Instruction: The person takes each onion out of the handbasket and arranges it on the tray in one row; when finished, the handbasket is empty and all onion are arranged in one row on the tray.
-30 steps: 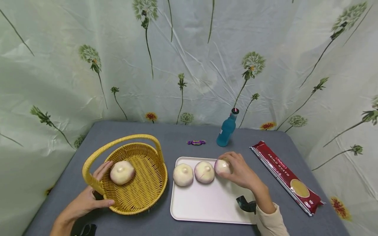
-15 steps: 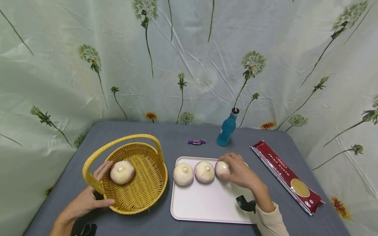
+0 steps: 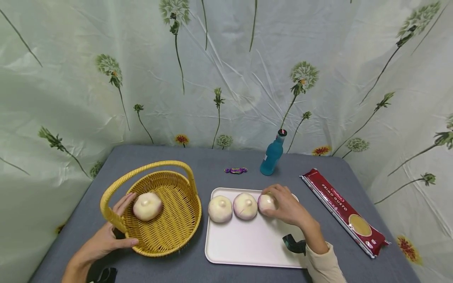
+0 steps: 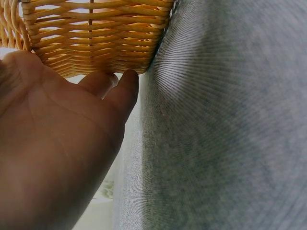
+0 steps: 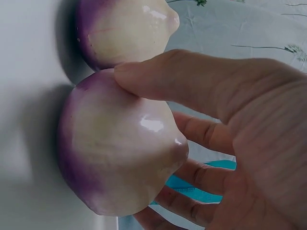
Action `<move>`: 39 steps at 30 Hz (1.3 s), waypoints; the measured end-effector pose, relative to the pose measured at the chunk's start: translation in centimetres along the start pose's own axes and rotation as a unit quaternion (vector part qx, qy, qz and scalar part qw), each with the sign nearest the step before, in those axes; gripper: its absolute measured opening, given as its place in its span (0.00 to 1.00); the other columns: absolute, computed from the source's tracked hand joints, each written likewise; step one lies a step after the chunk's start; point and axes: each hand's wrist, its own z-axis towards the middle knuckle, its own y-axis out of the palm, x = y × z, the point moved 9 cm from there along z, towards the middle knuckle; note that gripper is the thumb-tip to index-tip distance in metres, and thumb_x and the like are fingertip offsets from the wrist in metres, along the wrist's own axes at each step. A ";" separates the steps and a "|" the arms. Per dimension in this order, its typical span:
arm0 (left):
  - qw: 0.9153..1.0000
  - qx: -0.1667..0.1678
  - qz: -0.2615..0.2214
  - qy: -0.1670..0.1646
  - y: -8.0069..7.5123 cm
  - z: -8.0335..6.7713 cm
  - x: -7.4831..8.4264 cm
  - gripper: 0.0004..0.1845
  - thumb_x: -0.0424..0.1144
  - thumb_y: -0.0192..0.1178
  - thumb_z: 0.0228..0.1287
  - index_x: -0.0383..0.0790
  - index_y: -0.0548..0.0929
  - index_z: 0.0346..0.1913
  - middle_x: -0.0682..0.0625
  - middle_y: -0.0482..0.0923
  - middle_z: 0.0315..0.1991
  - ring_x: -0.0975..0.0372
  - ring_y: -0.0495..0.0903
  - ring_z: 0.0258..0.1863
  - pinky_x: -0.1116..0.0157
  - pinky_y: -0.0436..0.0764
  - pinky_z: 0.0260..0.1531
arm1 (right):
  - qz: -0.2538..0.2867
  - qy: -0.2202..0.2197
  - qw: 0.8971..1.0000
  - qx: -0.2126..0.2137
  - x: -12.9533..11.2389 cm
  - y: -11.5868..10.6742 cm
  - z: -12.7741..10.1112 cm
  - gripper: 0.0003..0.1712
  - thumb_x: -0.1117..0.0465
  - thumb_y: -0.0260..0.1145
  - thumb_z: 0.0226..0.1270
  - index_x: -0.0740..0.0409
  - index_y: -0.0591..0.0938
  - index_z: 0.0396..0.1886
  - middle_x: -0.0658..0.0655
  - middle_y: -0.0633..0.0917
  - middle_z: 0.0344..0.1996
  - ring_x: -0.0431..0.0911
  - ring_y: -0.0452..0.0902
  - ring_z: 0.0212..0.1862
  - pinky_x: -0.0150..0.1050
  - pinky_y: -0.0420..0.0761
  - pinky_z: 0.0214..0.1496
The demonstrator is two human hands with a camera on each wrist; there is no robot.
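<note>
On the left of the table is a yellow wicker basket (image 3: 177,220) with an arched handle and one white-and-purple turnip (image 3: 147,206) inside. My left hand (image 3: 106,240) holds the basket's left side, thumb at the front of the rim and fingers by the handle's base. In the left wrist view, the palm lies close along the woven wall (image 4: 96,38). Two turnips (image 3: 220,209) (image 3: 245,206) stand side by side on a white tray (image 3: 244,247). My right hand (image 3: 286,206) grips a third turnip (image 5: 120,148) at the row's right end, thumb on one side, fingers around the other.
Behind the tray lies a purple-wrapped candy (image 3: 236,170), and a blue bottle (image 3: 271,157) stands to its right. A long red packet (image 3: 343,212) lies right of the tray. A flower-printed curtain (image 3: 226,70) hangs behind the grey table (image 3: 209,157).
</note>
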 end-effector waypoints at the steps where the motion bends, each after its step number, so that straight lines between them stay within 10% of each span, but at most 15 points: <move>1: 1.000 0.000 0.005 0.003 0.0 0.0 0.0 0.61 0.21 0.68 0.53 0.48 0.41 0.82 0.50 0.31 0.82 0.82 0.32 0.74 0.86 0.44 0.58 | 0.000 0.000 1.000 0.000 0.0 0.0 0.0 0.26 0.58 0.79 0.51 0.58 0.84 0.51 0.60 0.81 0.53 0.56 0.72 0.53 0.50 0.73 0.52; 5: 1.000 0.002 0.002 0.001 0.0 -0.1 0.0 0.61 0.22 0.69 0.53 0.48 0.41 0.82 0.50 0.31 0.82 0.81 0.31 0.74 0.77 0.40 0.67 | 0.001 0.004 1.000 -0.005 -0.1 0.1 0.0 0.27 0.58 0.79 0.51 0.58 0.83 0.52 0.61 0.81 0.53 0.56 0.72 0.52 0.50 0.73 0.52; 10: 1.000 0.004 -0.013 -0.010 -0.1 0.0 -0.3 0.61 0.23 0.69 0.52 0.49 0.42 0.82 0.50 0.30 0.82 0.81 0.30 0.74 0.31 0.28 0.62 | 0.002 0.010 1.000 -0.009 -0.2 0.0 0.0 0.29 0.56 0.80 0.51 0.58 0.83 0.53 0.61 0.81 0.54 0.56 0.72 0.53 0.51 0.74 0.51; 39: 1.000 0.003 -0.011 -0.007 -0.2 0.0 -0.3 0.61 0.22 0.70 0.52 0.48 0.42 0.82 0.49 0.30 0.82 0.81 0.30 0.74 0.27 0.30 0.58 | 0.004 0.010 1.000 0.001 -1.4 -0.7 -0.1 0.30 0.56 0.79 0.54 0.58 0.82 0.57 0.62 0.78 0.59 0.58 0.69 0.59 0.60 0.74 0.57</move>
